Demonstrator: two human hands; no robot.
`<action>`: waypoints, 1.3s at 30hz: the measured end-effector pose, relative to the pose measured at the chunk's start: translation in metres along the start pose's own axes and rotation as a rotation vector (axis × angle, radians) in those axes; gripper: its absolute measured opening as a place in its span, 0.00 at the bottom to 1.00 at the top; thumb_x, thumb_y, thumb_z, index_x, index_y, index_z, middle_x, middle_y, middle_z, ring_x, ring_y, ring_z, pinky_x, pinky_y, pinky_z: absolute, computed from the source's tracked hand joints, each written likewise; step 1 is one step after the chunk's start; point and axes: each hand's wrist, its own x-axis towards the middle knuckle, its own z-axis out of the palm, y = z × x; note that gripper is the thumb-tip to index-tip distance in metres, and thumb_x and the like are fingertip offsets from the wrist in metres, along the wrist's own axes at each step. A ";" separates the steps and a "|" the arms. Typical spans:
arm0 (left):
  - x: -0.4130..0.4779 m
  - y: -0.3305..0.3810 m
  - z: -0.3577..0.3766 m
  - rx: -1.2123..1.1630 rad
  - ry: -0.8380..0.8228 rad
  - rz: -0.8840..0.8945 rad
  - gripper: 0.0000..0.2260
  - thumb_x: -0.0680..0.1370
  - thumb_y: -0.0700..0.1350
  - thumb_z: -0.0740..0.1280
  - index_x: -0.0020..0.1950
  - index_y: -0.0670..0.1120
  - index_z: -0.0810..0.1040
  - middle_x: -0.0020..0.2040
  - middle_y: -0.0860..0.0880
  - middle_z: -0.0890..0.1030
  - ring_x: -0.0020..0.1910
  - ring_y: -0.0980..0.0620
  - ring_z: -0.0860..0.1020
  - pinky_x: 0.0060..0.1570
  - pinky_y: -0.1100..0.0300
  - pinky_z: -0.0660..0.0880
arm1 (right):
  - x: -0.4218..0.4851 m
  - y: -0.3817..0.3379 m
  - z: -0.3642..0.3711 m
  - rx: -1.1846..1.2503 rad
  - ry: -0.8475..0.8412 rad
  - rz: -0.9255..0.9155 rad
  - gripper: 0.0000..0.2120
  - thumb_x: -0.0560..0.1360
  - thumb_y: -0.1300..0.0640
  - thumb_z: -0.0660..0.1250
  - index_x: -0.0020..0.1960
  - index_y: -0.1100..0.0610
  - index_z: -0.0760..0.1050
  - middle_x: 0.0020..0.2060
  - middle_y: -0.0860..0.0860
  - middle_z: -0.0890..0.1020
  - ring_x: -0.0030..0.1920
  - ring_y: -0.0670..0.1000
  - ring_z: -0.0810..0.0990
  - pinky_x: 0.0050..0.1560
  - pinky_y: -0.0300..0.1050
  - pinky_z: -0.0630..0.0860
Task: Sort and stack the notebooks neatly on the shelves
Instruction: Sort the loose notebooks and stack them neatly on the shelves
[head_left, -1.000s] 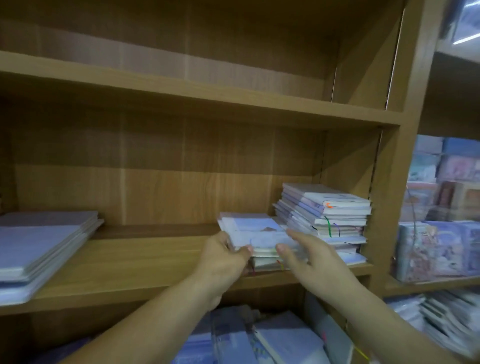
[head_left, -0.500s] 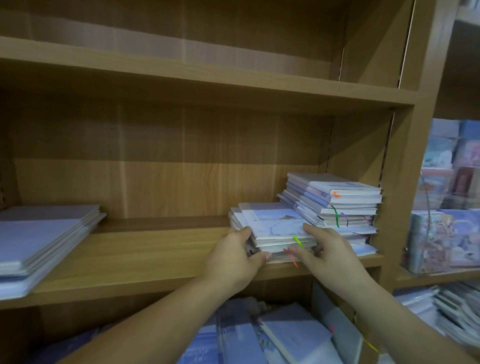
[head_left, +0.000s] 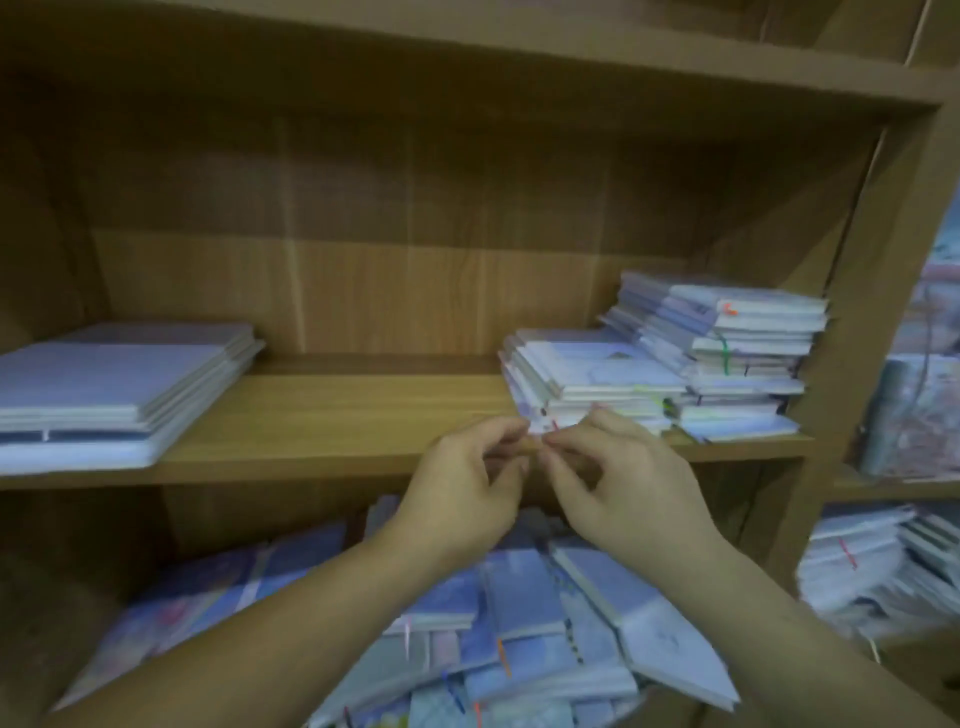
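Note:
A short stack of pale blue notebooks (head_left: 587, 374) lies on the middle shelf (head_left: 337, 415), pushed against a taller stack (head_left: 727, 353) at the shelf's right end. My left hand (head_left: 462, 493) and my right hand (head_left: 623, 483) hover side by side just in front of the short stack's lower front corner. Their fingers are loosely curled and the fingertips nearly meet. Nothing plainly shows in either hand. The view is blurred.
A flat stack of larger notebooks (head_left: 114, 384) sits at the shelf's left end. Below, a loose heap of notebooks (head_left: 519, 623) fills the lower shelf. A wooden upright (head_left: 857, 312) bounds the right side, and beyond it are more stacks (head_left: 872, 566).
Both hands have let go of the short stack and drawn back toward me. The stack stays on the shelf beside the taller one. The view has tilted downward.

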 end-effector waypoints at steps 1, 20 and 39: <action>-0.022 -0.004 -0.011 0.000 0.014 0.021 0.12 0.78 0.36 0.69 0.56 0.51 0.82 0.51 0.53 0.85 0.49 0.63 0.82 0.52 0.69 0.77 | -0.007 -0.011 0.009 0.070 -0.108 0.028 0.15 0.74 0.40 0.61 0.51 0.44 0.83 0.43 0.44 0.81 0.49 0.48 0.82 0.46 0.48 0.80; -0.170 -0.193 -0.047 0.128 0.265 -0.476 0.08 0.79 0.41 0.70 0.48 0.55 0.84 0.42 0.57 0.83 0.41 0.60 0.80 0.41 0.70 0.75 | -0.099 -0.045 0.200 0.182 -0.408 0.658 0.29 0.75 0.35 0.66 0.71 0.48 0.73 0.62 0.54 0.73 0.64 0.58 0.72 0.65 0.56 0.72; -0.135 -0.163 -0.007 -0.497 0.199 -0.806 0.06 0.81 0.41 0.68 0.53 0.51 0.82 0.48 0.58 0.87 0.46 0.62 0.84 0.49 0.62 0.79 | -0.115 -0.010 0.182 0.556 -0.300 0.840 0.09 0.74 0.50 0.75 0.51 0.50 0.80 0.29 0.62 0.74 0.29 0.52 0.72 0.33 0.51 0.69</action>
